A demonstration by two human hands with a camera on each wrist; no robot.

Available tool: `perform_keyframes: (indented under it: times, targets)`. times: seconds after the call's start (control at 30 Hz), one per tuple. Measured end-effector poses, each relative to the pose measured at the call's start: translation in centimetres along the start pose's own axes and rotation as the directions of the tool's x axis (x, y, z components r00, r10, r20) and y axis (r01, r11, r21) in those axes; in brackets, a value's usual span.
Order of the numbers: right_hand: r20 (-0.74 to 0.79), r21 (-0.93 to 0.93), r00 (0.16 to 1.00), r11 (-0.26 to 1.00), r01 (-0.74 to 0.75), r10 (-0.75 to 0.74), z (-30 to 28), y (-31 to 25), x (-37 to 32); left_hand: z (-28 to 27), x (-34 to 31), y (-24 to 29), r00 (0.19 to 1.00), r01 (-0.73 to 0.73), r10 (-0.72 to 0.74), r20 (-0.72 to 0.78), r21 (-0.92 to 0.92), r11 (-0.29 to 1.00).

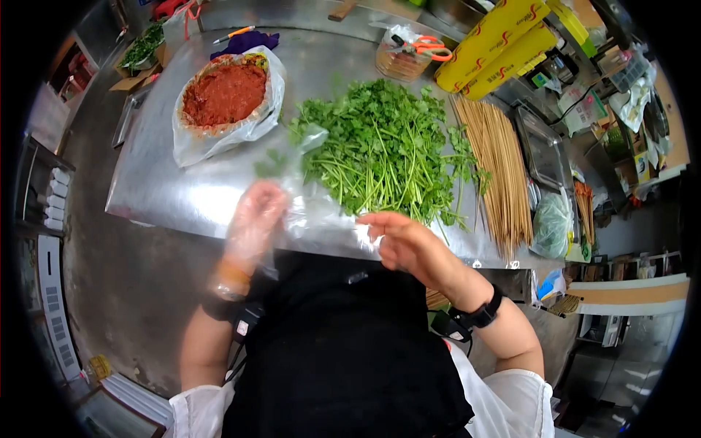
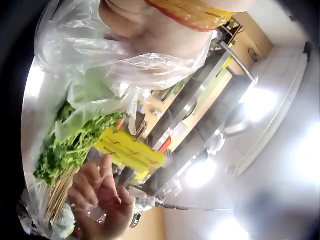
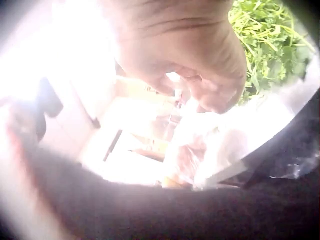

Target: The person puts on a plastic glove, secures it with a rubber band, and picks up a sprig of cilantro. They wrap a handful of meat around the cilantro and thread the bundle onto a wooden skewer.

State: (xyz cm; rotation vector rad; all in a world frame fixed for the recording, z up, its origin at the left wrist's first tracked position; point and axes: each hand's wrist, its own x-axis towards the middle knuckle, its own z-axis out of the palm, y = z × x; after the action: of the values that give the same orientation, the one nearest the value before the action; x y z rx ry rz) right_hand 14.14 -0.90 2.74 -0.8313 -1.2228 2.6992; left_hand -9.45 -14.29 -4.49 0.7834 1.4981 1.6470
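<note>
My left hand (image 1: 255, 219) is inside a clear plastic glove and blurred, over the table's front edge; how its fingers lie is unclear. Loose clear plastic (image 1: 314, 219) stretches between the hands. The bare right hand (image 1: 420, 252) has bent fingers, with a piece of the clear plastic held against them; the left wrist view shows this right hand (image 2: 102, 200) with shiny plastic in its palm. Beyond the hands lies a heap of green herbs (image 1: 380, 153). In the right wrist view the right hand (image 3: 185, 55) is close up, with the herbs (image 3: 270, 45) behind it.
A plastic-lined bowl of red paste (image 1: 226, 95) stands at the back left of the metal table (image 1: 146, 182). Wooden skewers (image 1: 500, 175) lie right of the herbs. Behind are a tub with orange scissors (image 1: 431, 50) and yellow boxes (image 1: 496, 47); a green plastic bag (image 1: 553, 226) is at right.
</note>
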Motion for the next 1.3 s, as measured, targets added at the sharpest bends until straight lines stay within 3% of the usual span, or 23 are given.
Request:
perform_keyframes:
  times: [0.1, 0.17, 0.27, 0.33, 0.47, 0.5, 0.6, 0.67, 0.73, 0.77, 0.83, 0.93, 1.0, 1.07, 1.13, 1.3]
  targets:
    - [-0.027, -0.008, 0.998, 0.999, 0.053, -0.053, 1.2, -2.0, 3.3, -3.6, -0.1, -0.3, 0.995, 0.001, 0.004, -0.105, 0.049, 0.999]
    - [-0.080, -0.129, 0.996, 0.991, 0.036, -0.047, 3.1, -3.0, 5.5, -6.1, -0.4, -1.1, 0.981, -0.017, 0.039, -0.191, 0.119, 0.993]
    - [-0.077, -0.325, 0.997, 0.946, -0.020, -0.005, 6.2, -4.8, 9.8, -9.6, -0.8, -1.1, 0.966, 0.065, -0.032, -0.257, 0.122, 0.990]
    - [0.039, -0.403, 0.999, 0.915, 0.035, -0.021, 9.0, -5.8, 13.2, -11.8, -0.5, -1.6, 0.962, 0.008, 0.008, -0.272, 0.057, 0.998]
    - [0.211, -0.528, 0.977, 0.844, 0.096, 0.022, 18.1, -8.0, 19.8, -16.7, 0.1, -1.4, 0.881, -0.048, 0.234, -0.411, 0.415, 0.909]
    - [0.237, -0.561, 0.970, 0.822, 0.098, 0.046, 20.4, -8.2, 21.8, -17.5, 0.4, -0.6, 0.868, 0.014, 0.210, -0.450, 0.445, 0.896]
    - [0.249, -0.612, 0.956, 0.790, 0.033, 0.153, 27.0, -8.5, 27.4, -19.6, 1.8, -1.2, 0.798, -0.007, 0.363, -0.481, 0.596, 0.803]
    - [0.279, -0.615, 0.934, 0.789, -0.007, 0.225, 30.0, -8.1, 32.2, -20.0, 2.2, -1.2, 0.790, 0.000, 0.376, -0.484, 0.614, 0.789]
    - [0.327, -0.626, 0.931, 0.775, 0.085, 0.161, 32.6, -6.3, 37.9, -20.2, 2.3, -1.6, 0.775, 0.006, 0.425, -0.468, 0.678, 0.735]
    - [0.349, -0.628, 0.928, 0.767, 0.132, 0.127, 33.8, -5.2, 40.7, -20.4, 2.4, -1.5, 0.810, 0.044, 0.369, -0.457, 0.673, 0.738]
    - [0.233, -0.680, 0.968, 0.727, 0.094, 0.092, 36.2, -3.0, 45.5, -20.5, 2.4, -1.5, 0.842, 0.078, 0.304, -0.445, 0.660, 0.747]
    - [0.197, -0.706, 0.978, 0.701, 0.095, 0.066, 37.0, -0.2, 51.9, -20.6, 2.1, -1.5, 0.848, 0.067, 0.292, -0.443, 0.636, 0.769]
    - [0.156, -0.683, 0.987, 0.718, 0.129, -0.029, 36.8, 1.8, 55.1, -20.7, 1.9, -1.4, 0.844, 0.056, 0.286, -0.453, 0.606, 0.793]
    - [0.101, -0.717, 0.994, 0.695, 0.046, 0.038, 36.8, 2.3, 56.9, -20.9, 2.0, -1.7, 0.819, -0.002, 0.351, -0.455, 0.608, 0.794]
    - [0.021, -0.712, 0.999, 0.702, -0.021, 0.051, 37.7, 3.0, 56.2, -20.7, 1.9, -1.1, 0.798, -0.036, 0.350, -0.490, 0.541, 0.840]
    - [0.110, -0.759, 0.992, 0.649, 0.043, 0.063, 38.6, 2.2, 54.7, -20.7, 2.0, -2.6, 0.809, -0.042, 0.404, -0.428, 0.643, 0.765]
